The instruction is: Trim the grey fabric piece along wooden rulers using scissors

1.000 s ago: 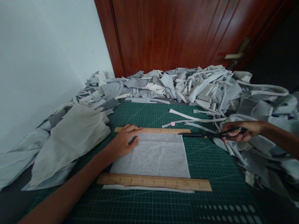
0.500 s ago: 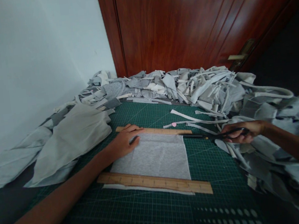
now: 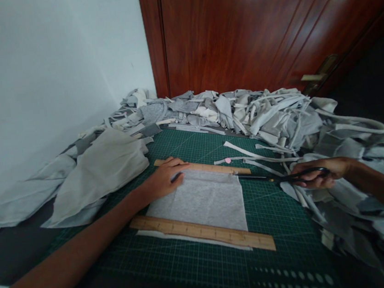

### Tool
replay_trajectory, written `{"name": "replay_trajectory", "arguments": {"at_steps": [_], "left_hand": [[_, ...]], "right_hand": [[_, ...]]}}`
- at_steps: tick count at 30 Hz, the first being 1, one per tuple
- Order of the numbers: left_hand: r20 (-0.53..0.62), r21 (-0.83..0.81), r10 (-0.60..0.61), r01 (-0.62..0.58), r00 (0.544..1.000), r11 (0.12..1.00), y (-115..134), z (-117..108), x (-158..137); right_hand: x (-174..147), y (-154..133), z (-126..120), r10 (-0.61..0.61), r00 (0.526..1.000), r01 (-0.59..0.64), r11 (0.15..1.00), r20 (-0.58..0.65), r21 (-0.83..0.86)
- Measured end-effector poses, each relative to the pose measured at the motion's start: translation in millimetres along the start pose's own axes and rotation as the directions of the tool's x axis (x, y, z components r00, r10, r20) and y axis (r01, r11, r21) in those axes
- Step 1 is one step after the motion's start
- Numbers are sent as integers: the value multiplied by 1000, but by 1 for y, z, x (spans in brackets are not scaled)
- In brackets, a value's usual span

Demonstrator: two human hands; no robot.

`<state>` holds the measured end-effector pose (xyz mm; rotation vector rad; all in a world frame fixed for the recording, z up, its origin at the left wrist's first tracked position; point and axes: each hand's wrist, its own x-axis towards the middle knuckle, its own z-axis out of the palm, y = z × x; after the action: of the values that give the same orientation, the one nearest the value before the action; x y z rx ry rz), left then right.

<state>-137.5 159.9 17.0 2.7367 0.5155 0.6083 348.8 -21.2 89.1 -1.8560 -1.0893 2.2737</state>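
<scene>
A grey piece of fabric (image 3: 202, 203) lies flat on the green cutting mat (image 3: 184, 140). Along its far edge runs a wooden ruler (image 3: 215, 167), and a second wooden ruler (image 3: 202, 231) crosses its near edge. My left hand (image 3: 168, 176) presses down on the far ruler's left end and the fabric, fingers stretched out. Wrapped round the handles of black scissors (image 3: 256, 176) is my right hand (image 3: 315, 175). The blades point left and reach the fabric's far right corner, beside the far ruler. A thin pale fabric edge (image 3: 189, 242) shows below the near ruler.
Heaped grey and white fabric scraps (image 3: 279, 115) line the mat's back and right. A larger pale cloth (image 3: 101, 173) lies at the left. Loose strips (image 3: 244, 151) and a small pink piece (image 3: 227, 160) rest beyond the scissors. Behind stand a white wall and a wooden door (image 3: 235, 32).
The view has shifted slightly, so everything sits a little further right. My left hand stays on the ruler and fabric; the scissors stay at the fabric's far right corner.
</scene>
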Motion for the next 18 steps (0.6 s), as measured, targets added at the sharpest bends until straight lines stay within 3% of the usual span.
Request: {"name": "replay_trajectory", "arguments": {"at_steps": [8, 14, 18], "left_hand": [[-13, 4, -5, 5, 1000, 1000, 1, 1, 0], [20, 19, 12, -12, 1000, 1000, 4, -5, -2], [22, 95, 97, -99, 995, 991, 27, -4, -4]], "right_hand": [[12, -3, 2, -182, 979, 197, 962, 93, -188], [6, -12, 16, -116, 993, 112, 979, -18, -170], [2, -8, 20, -91, 993, 81, 988, -71, -130]]}}
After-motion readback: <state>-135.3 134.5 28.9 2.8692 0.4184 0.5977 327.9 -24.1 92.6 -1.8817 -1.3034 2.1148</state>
